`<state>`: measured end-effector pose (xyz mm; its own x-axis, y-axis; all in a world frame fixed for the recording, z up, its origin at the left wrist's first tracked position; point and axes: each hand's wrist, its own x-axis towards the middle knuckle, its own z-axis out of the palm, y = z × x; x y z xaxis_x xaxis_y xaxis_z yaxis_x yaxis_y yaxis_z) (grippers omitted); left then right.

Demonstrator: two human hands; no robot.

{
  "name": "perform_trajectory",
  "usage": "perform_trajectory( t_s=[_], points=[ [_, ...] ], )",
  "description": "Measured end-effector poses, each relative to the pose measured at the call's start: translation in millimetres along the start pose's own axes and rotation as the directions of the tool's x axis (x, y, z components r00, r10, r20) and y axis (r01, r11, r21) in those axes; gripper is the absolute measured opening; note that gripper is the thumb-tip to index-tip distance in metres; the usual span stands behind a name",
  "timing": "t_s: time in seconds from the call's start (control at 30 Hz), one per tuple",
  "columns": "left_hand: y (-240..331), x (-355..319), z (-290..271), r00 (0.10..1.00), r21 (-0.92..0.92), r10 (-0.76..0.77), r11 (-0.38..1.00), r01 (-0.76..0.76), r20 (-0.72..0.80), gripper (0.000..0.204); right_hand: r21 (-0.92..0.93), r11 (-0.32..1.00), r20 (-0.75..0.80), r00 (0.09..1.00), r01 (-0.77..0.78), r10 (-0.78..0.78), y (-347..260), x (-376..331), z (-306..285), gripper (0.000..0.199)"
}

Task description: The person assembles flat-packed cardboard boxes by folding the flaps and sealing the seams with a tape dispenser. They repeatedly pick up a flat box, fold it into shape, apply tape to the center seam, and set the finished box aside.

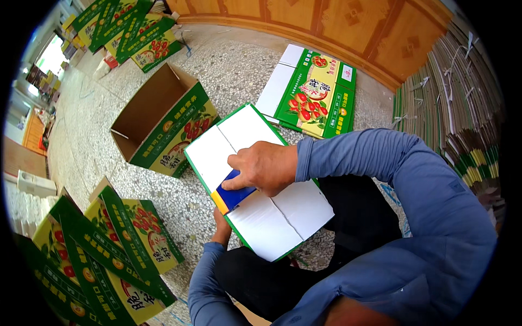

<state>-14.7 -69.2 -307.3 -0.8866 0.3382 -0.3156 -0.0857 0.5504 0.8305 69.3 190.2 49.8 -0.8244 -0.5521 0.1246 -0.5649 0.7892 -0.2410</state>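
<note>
A carton (296,209) lies in front of my knees with its white flaps up and green edges showing; a seam runs along the flaps. My right hand (263,167) is closed over a blue piece with a yellow-orange end (231,200), pressed across the middle of the flaps. I cannot tell exactly what kind of thing the piece is. Low at the carton's left side, my left hand (222,228) is against the carton's edge beside the yellow-orange end, its fingers mostly hidden.
An open-topped green carton (163,119) stands ahead on the left. Beyond my right hand lies a flattened fruit-printed carton (315,95) near wooden panels (348,27). Flat cardboard stacks (435,92) rise at the right. More green cartons (103,255) crowd the near left, others (128,32) the far left.
</note>
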Motion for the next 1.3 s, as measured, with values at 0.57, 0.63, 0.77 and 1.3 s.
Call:
perform_trajectory(
  t_s=[0.57,0.63,0.77,1.3],
  points=[
    [289.1,91.1,-70.2,0.851,0.510,0.500,0.696,-0.506,0.162,0.060,0.014,0.999,0.037,0.999,0.034,-0.034,-3.2,6.6,-6.9,0.047],
    [310.9,78.4,-37.7,0.915,0.707,0.347,0.594,-0.384,0.206,0.072,-0.007,1.000,0.067,0.998,0.000,0.001,1.0,-3.9,-9.6,0.045],
    [301.6,77.5,-48.4,0.882,0.660,0.374,0.589,-0.466,0.288,0.077,0.013,0.999,-0.020,0.999,0.046,-0.046,4.8,-10.0,-4.6,0.040],
    [280.6,69.7,-54.0,0.830,0.769,0.461,0.390,-0.507,0.313,0.103,0.077,0.971,0.024,0.973,0.228,-0.231,49.3,-21.8,-19.3,0.034]
  ],
)
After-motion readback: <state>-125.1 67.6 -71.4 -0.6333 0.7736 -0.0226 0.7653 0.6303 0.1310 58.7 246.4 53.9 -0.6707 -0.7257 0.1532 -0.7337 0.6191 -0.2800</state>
